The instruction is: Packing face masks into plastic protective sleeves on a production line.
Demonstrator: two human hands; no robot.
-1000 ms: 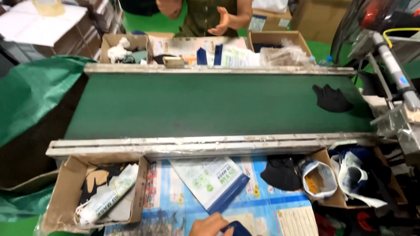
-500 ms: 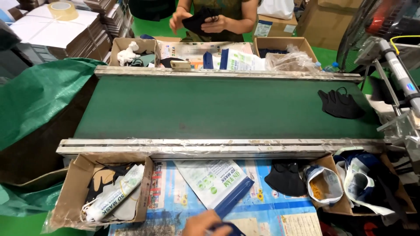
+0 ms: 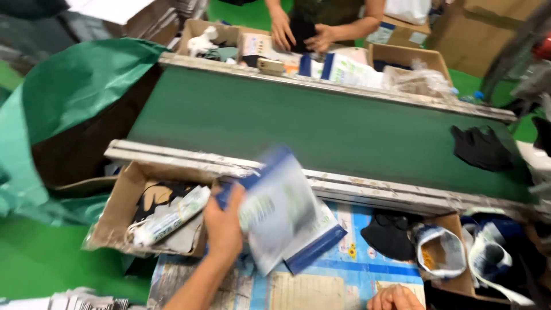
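- Left hand [image 3: 222, 225] now raised, fingers gripping pouch [image 3: 276, 208], lifted off stack [image 3: 321, 244].
- Right hand [image 3: 396, 298] at edge, grip unclear.
- Black mask [image 3: 480, 147] riding belt [image 3: 298, 123].

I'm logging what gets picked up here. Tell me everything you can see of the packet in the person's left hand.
The packet is a flat, glossy pouch, white with pale green print and a dark blue band along its top edge. It looks like thin plastic film. It is motion-blurred, so finer detail is lost. The left hand holds it by its left edge, lifted and tilted above the printed blue table mat, in front of the conveyor's near rail.
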